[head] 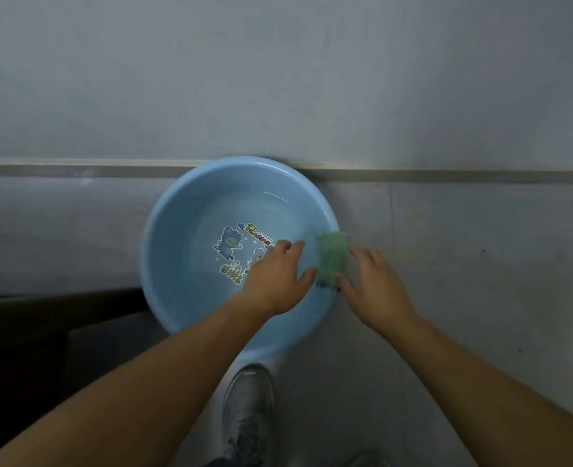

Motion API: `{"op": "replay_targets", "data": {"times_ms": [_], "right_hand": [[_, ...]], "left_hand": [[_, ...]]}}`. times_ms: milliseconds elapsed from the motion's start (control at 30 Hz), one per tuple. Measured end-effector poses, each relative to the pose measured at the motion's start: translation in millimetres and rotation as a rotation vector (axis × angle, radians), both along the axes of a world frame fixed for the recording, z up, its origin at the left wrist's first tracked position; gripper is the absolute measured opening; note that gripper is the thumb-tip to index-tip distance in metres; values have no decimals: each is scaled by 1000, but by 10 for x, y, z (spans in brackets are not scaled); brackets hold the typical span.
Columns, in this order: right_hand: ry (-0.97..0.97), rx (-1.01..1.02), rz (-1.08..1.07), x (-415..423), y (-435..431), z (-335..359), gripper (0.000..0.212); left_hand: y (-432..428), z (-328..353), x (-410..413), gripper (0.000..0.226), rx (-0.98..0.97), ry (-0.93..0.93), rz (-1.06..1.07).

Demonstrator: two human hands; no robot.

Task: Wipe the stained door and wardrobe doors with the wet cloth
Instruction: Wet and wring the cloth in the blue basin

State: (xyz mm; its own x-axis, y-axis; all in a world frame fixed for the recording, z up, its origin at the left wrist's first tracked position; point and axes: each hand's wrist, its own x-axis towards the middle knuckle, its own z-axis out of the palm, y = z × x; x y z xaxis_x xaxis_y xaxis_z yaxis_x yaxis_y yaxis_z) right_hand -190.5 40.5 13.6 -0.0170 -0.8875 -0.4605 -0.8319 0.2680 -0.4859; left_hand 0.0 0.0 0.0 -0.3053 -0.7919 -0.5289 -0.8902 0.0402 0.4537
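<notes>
My 2 hands flank the small green wet cloth (pixel 333 257), which is draped over the right-hand rim of the round pale-blue plastic basin (pixel 177 210) with cartoon figures printed on its bottom. My left hand (pixel 278 278) hovers over the inside of the basin, just left of the cloth, fingers straight and spread wide. My right hand (pixel 376 284) is outside the basin, just right of the cloth, also spread and holding nothing. The blur keeps me from telling whether either thumb actually touches the fabric.

The risks as I judge them:

1. The cloth straddles the rim, so a clumsy pinch from 1 side could tip it into the water the basin seems to hold, or out onto the grey tiled floor (pixel 463 264), where it would pick up grit and scratch or smear the doors.
2. If I lift it unwrung, it will drip across the floor and leave it slick near my grey shoe (pixel 248 409), just below the basin.
3. Leaning on the rim could tilt the basin and slop water.

Neither door nor wardrobe is in view.
</notes>
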Motion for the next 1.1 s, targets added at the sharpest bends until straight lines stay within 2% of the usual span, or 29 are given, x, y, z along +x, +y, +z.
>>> {"op": "replay_targets", "data": {"times_ms": [167, 333, 400, 467, 567, 667, 767, 833, 900, 967, 1100], "right_hand": [[-75, -36, -67, 37, -17, -460, 56], [-235, -102, -256, 53, -3, -605, 37], [-245, -146, -291, 53, -15, -620, 28], [-229, -192, -280, 52, -32, -592, 24], [-242, -286, -217, 118, -91, -476, 20], [-341, -306, -163, 325, -246, -406, 18], [-352, -311, -41, 602, -410, -534, 13], [-292, -270, 58, 770, -479, -715, 14], [-149, -159, 185, 898, -508, -933, 23], [-38, -80, 293, 986, -506, -1088, 37], [74, -47, 436, 1094, -550, -1223, 61]], "left_hand": [[-67, -470, -122, 61, 189, 353, 249], [17, -656, -282, 58, 442, 681, 587], [4, -657, -310, 40, 576, 748, 746], [7, -595, -310, 15, 685, 821, 802], [2, -468, -246, 8, 698, 892, 835], [-17, -356, -31, 11, 576, 964, 931], [-50, -440, 286, 19, 401, 883, 1014], [-60, -623, 469, 29, 209, 653, 989], [-89, -786, 614, 29, 57, 434, 914], [-115, -886, 702, 29, 31, 320, 838], [-116, -1157, 825, 66, 35, 164, 562]]}}
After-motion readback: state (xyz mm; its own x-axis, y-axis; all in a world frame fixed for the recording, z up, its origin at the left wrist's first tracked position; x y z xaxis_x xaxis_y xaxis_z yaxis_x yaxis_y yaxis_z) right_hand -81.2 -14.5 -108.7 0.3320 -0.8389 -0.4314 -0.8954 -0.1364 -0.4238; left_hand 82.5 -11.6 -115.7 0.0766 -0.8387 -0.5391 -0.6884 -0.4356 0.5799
